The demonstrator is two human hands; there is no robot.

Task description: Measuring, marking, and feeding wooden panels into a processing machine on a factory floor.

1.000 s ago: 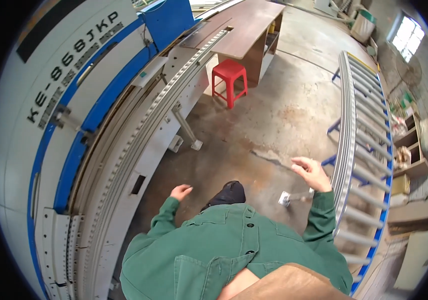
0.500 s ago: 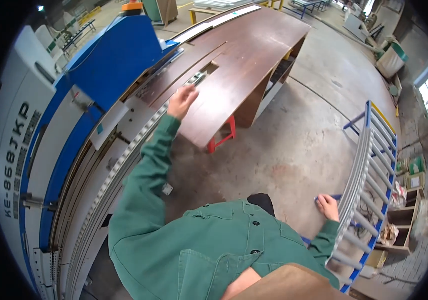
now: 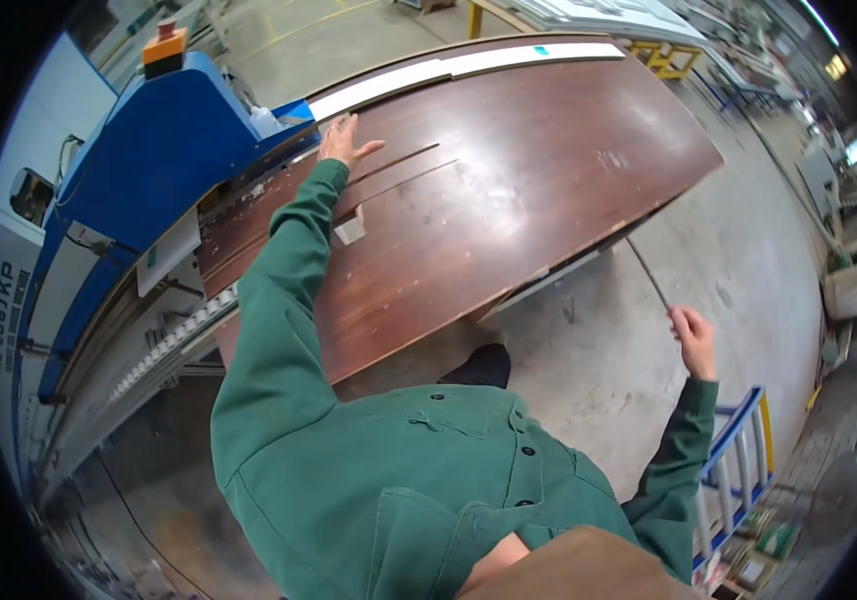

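Observation:
My left hand, fingers spread, reaches out over the brown board-topped table, close to the near end of a long white strip. Whether the palm touches the top cannot be made out. Slots and a rectangular cutout lie in the tabletop beside my left forearm. Off the table's right side, my right hand hangs above the floor with loosely curled fingers. No object shows in it. A dark line on the floor runs up to these fingers in the picture.
At the left stands a blue and white machine with an orange-and-red button box on top. A toothed metal rail runs from it beside me. A blue-framed roller conveyor is at my lower right. White panels lie stacked beyond the table.
I have come closer to the table. My left hand has moved from the end of the rail to the tabletop's left side and opened. My right hand has moved forward, away from the conveyor.

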